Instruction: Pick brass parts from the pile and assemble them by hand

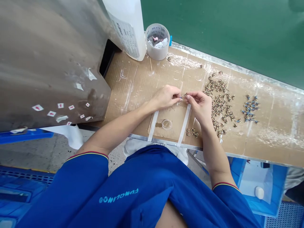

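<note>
Over the cardboard-covered bench my two hands meet, fingertips nearly touching. My left hand point(168, 96) pinches a tiny blue-purple piece point(180, 97), too small to name. Between the thumb and forefinger of my right hand point(199, 104) is a small brass-coloured metal part point(185, 94), partly hidden by the fingers. Just right of that hand lies a pile of similar brass-coloured parts point(217, 106). Farther right is a group of such parts with blue pieces on them point(250, 109). Below my hands, a small round clear dish point(166, 124) sits on a taped cardboard patch point(159, 134).
A tape roll point(158, 52) holding scraps stands beside a white labelled bottle point(129, 34) at the back. A thin stick point(150, 65) lies near them. A metal cabinet side point(54, 63) bounds the left. Beyond the bench is a green surface point(225, 34); a blue bin point(275, 186) is below right.
</note>
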`<state>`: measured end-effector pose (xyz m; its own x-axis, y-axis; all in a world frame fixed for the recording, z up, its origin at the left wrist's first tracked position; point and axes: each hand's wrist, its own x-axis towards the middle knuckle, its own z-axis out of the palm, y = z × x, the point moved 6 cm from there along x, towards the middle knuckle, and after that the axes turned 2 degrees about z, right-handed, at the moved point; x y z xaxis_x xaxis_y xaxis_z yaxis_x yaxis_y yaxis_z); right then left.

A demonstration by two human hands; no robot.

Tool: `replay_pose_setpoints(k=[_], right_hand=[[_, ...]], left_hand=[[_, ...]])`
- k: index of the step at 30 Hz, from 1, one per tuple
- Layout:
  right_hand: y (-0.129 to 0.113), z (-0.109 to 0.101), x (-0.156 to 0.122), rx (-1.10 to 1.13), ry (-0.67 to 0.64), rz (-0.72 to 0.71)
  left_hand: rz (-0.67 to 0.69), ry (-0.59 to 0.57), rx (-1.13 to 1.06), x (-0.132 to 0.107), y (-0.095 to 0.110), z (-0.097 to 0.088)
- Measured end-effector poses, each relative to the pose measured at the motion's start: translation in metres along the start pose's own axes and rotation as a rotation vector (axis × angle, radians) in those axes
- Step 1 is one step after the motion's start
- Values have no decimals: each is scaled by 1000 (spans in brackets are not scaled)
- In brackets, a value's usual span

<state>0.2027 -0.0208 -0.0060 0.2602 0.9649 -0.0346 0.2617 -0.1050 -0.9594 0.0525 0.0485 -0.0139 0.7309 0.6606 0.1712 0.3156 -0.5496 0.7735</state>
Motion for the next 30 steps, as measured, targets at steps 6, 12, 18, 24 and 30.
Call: replay_pose_setpoints(k=[6, 12, 18, 24, 30], right_hand=[[0, 6, -3, -40, -19, 17], [0, 7, -3, -53, -29, 27], [0, 8, -3, -67, -35, 46], [-3, 9, -4, -126, -51, 9], [-6, 9, -3, -185, -129, -18]], left_hand=[[-16, 7, -7, 0, 1, -1], [-13, 1, -9, 1, 1, 0], [-12, -11, -14, 1, 0, 0], [-4, -17, -25, 2, -1, 0], [-5, -54, -36, 1, -1, 0]])
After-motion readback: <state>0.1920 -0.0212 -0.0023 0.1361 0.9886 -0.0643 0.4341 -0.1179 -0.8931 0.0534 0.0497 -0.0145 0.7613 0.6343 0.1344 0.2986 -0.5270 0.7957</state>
